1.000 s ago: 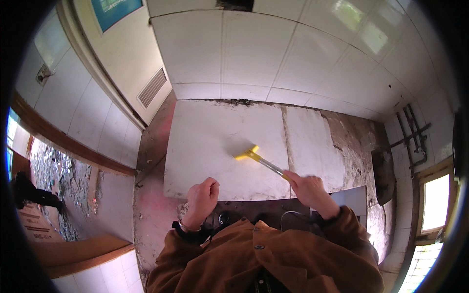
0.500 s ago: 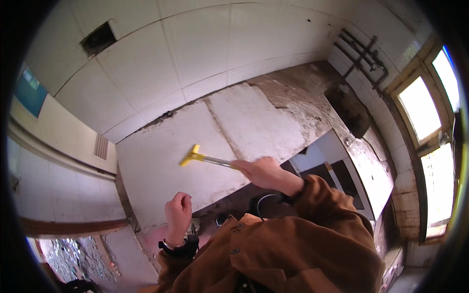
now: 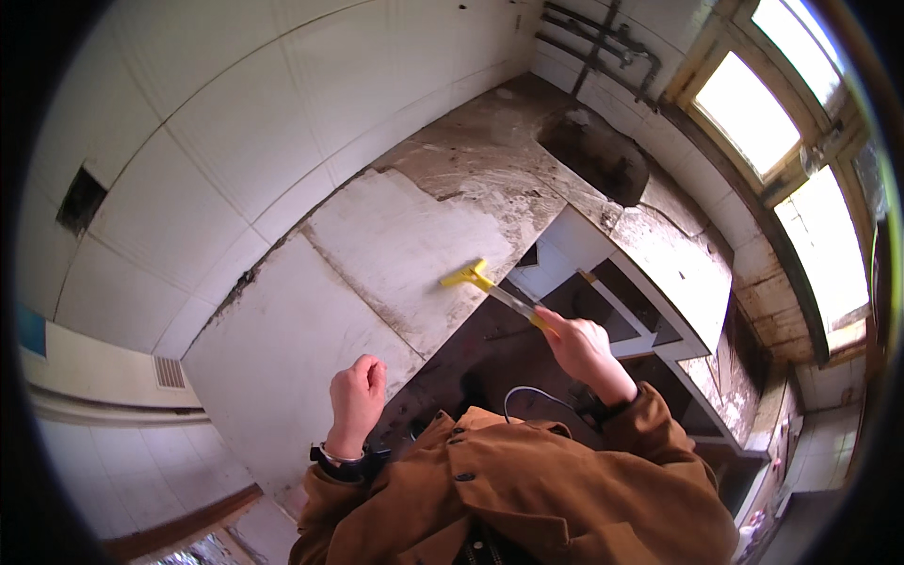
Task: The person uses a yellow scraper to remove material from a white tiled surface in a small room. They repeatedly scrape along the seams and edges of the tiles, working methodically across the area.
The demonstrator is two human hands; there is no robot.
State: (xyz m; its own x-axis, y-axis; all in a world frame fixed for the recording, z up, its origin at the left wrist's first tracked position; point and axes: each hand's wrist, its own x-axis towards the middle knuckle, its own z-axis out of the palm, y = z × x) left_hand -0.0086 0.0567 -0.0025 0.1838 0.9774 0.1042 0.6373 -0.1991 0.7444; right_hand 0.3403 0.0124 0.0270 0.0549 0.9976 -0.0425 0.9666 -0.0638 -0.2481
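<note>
Yellow-headed scraper with a thin metal shaft (image 3: 492,288) is sitting with its blade on the near edge of the worn white bench slab (image 3: 395,245), right where the clean-ish surface gives way to the grimy brown patch further right. The right hand (image 3: 581,347) is wrapped tight around the handle end, arm in a brown jacket sleeve (image 3: 650,433) reaching out over the open cabinet frame (image 3: 650,311) below the bench.

The left hand (image 3: 356,394) isn't gripping anything; it's curled into a loose fist, hovering over the near left part of the slab, well apart from the tool (there's a dark band on that wrist).

My read: this is mid-scrape, working the dirty crust off the bench top. The next stroke probably wants the blade kept flat and pushed toward the stained area on the far right, with steady downward pressure so it doesn't skip off the edge into the cabinet gap. White wall tiles (image 3: 235,104) run behind, and a window (image 3: 753,94) is at far right.
</note>
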